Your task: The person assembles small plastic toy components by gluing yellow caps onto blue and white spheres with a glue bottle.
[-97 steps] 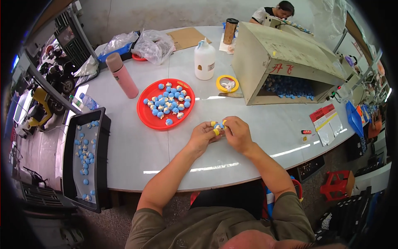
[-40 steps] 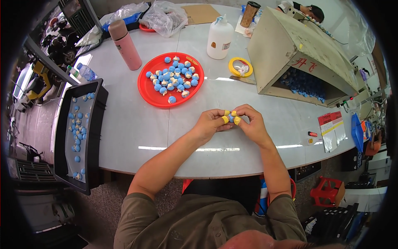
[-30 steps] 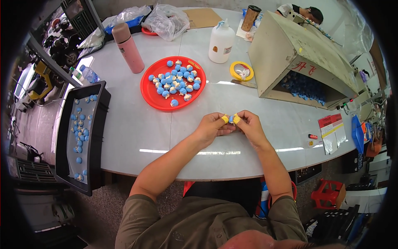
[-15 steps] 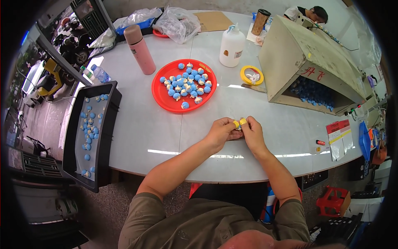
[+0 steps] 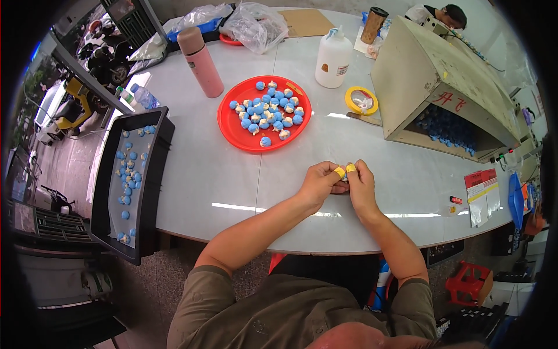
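Observation:
My left hand (image 5: 321,185) and my right hand (image 5: 362,189) meet over the near part of the table, both closed, thumbs side by side. Yellow tape wraps each thumb tip. Between the fingertips they pinch a small blue-and-cream ball figure (image 5: 345,178), mostly hidden by the fingers. Beyond them to the left, a round red tray (image 5: 232,135) holds many similar blue-and-cream ball figures (image 5: 265,141), loosely heaped. More of these figures lie on a pale sheet in a long black bin (image 5: 158,160) at the table's left edge.
A pink flask (image 5: 203,70), a white squeeze bottle (image 5: 333,61) and a yellow tape roll (image 5: 361,100) stand or lie farther back. At right sits a beige metal box (image 5: 430,81) holding blue pieces, near a red-and-white packet (image 5: 482,198). Another person (image 5: 444,16) is bent over at the far right.
The whole view has shifted slightly, so the table and its things sit a little higher and farther right. My hands stay together around the small ball figure.

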Demonstrator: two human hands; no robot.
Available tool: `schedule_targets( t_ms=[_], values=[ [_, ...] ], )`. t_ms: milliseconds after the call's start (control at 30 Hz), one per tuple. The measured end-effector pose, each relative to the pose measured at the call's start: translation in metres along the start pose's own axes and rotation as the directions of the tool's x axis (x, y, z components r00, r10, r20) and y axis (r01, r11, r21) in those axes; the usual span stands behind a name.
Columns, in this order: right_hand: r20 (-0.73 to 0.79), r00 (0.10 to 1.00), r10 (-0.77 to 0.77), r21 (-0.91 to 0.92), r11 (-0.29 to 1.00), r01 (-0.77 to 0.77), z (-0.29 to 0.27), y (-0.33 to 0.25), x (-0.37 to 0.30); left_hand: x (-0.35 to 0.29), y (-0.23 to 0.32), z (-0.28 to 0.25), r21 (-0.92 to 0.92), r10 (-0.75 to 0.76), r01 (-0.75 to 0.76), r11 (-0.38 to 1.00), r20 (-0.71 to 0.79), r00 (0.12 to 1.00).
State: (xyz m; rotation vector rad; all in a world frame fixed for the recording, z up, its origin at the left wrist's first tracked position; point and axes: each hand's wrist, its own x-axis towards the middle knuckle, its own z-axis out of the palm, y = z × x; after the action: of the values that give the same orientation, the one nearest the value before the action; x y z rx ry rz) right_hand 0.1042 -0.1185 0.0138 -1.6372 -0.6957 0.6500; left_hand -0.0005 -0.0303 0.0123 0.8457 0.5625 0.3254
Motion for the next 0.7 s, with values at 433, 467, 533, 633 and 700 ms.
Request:
schedule_targets(
  t_ms=[433, 467, 533, 633, 700],
  values=[
    [-0.001, 1.0, -0.01, 0.057, 0.998, 0.01, 0.0014, -0.0066, -0.0059, 0.0019, -0.0033, 0.0006, 0.002, 0.03, -0.03, 1.0, 0.013, 0.999],
    [-0.004, 1.0, -0.011, 0.065, 0.998, 0.011, 0.0019, -0.0058, -0.0058, 0.002, -0.0028, 0.0004, 0.001, 0.03, -0.03, 1.0, 0.015, 0.999],
    [-0.006, 1.0, -0.01, 0.073, 0.997, 0.01, 0.002, -0.0055, -0.0056, 0.0016, -0.0021, 0.0012, -0.003, 0.026, -0.026, 1.0, 0.013, 1.0],
    [-0.004, 1.0, -0.021, 0.058, 0.998, 0.021, 0.0025, -0.0065, -0.0058, 0.0032, -0.0033, -0.0005, 0.005, 0.02, -0.02, 1.0, 0.01, 1.0],
    [-0.011, 0.999, -0.03, 0.071, 0.997, 0.031, 0.0033, -0.0063, -0.0055, 0.0037, -0.0034, -0.0005, 0.016, 0.016, -0.016, 1.0, 0.008, 1.0]
  ],
)
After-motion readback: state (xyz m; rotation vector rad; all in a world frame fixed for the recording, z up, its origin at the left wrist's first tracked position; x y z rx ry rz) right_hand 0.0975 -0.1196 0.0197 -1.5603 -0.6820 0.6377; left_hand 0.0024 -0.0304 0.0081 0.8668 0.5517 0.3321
